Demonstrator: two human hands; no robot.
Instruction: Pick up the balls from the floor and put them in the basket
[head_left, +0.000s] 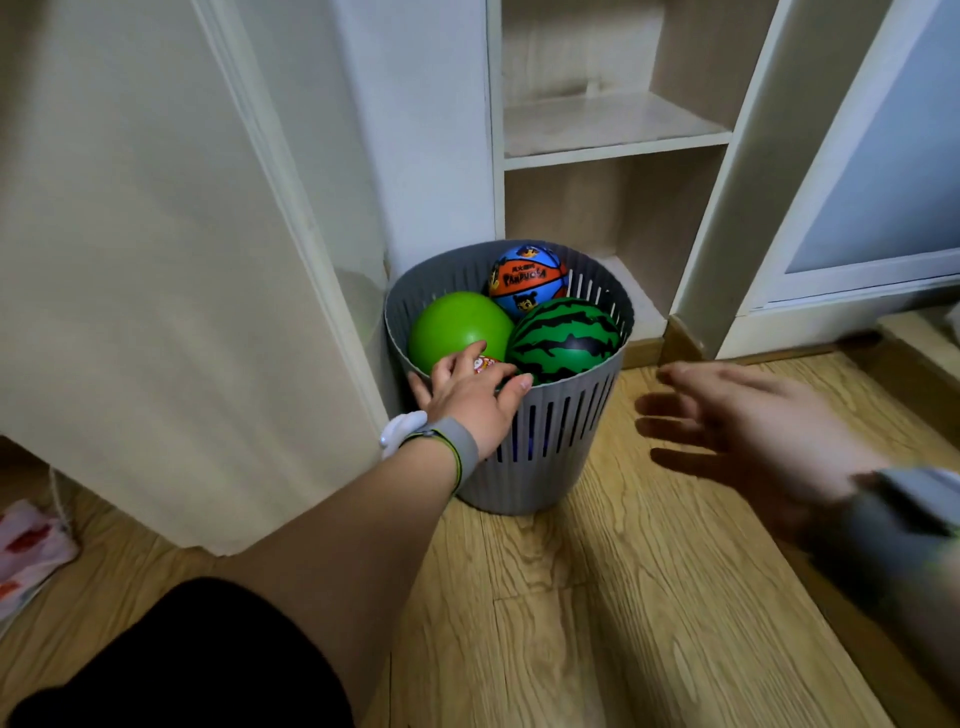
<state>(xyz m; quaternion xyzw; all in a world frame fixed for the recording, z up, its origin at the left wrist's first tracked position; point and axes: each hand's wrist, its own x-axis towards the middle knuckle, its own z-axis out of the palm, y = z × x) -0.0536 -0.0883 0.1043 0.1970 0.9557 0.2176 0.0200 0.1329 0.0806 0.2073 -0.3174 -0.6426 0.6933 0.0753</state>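
Left hand (470, 397) cups a small red-and-white ball (485, 364) at the basket (561, 431) near rim — light, smooth, probably squashy, best palmed — right hand (748, 421) spread, empty.

Soft, even indoor light, a bit dim and cool, with no hard glare. The right hand (753, 431) is smeared with motion blur, while the left hand (467, 395) and basket (561, 431) stay sharp. The shelf (613, 124) and door edges bow outward toward the corners.
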